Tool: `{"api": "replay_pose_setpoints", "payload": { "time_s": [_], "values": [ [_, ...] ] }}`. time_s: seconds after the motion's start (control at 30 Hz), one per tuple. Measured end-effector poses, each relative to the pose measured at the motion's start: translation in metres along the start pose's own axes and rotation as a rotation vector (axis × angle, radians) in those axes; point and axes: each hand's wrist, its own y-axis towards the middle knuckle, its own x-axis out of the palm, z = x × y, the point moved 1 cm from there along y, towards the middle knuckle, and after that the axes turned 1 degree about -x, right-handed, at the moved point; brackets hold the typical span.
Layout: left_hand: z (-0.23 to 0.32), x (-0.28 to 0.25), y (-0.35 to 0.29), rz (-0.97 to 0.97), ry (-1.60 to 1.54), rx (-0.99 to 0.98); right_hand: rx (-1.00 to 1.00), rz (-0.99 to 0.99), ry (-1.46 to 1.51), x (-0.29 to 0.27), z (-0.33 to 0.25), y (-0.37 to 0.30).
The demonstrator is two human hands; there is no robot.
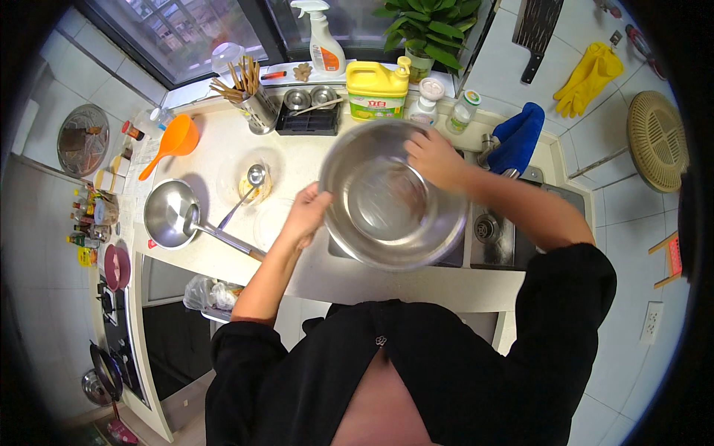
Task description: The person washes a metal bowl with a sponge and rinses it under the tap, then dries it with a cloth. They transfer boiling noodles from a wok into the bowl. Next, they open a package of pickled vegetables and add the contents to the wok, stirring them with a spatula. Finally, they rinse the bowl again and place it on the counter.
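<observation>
A large stainless steel basin (364,241) is tilted over the counter and the sink edge, its shiny inside facing up toward me. My left hand (306,214) grips its rim at the left, fingers curled over the edge. At the far right rim, my right hand (435,158) is closed on the basin, with its fingers over the inside wall. Left of my left hand are a steel ladle (193,218) resting in a steel bowl (167,204) and a smaller spoon (256,175) lying across a clear glass bowl (229,172).
The sink (506,236) lies partly behind the basin on the right, near a blue cloth (519,137). Along the back stand a yellow jug (376,91), a chopstick holder (255,110) and a black tray (306,119). An orange scoop (178,137) sits at the left.
</observation>
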Motion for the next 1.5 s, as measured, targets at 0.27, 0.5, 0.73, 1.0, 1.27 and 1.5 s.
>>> {"api": "replay_pose_setpoints", "payload": {
  "time_s": [0.27,0.5,0.73,1.0,1.27,1.5],
  "values": [
    [0.006,-0.006,-0.012,-0.056,0.071,0.014,0.492,-0.057,0.074,0.015,-0.037,0.012],
    [0.000,-0.008,-0.001,-0.072,-0.039,-0.024,-0.137,-0.022,1.001,-0.002,-0.086,0.032],
    [0.002,0.006,-0.013,-0.040,0.008,0.015,0.185,0.201,0.458,0.020,-0.043,0.048],
    [-0.013,-0.020,-0.006,0.076,0.060,0.250,0.239,-0.076,0.061,0.017,-0.047,0.004],
    [-0.039,0.004,0.014,0.188,-0.118,0.317,0.822,0.281,1.652,-0.019,-0.133,0.056],
    [-0.071,0.007,0.007,0.151,0.064,0.138,0.622,0.144,1.601,-0.004,-0.131,-0.093]
  ]
}}
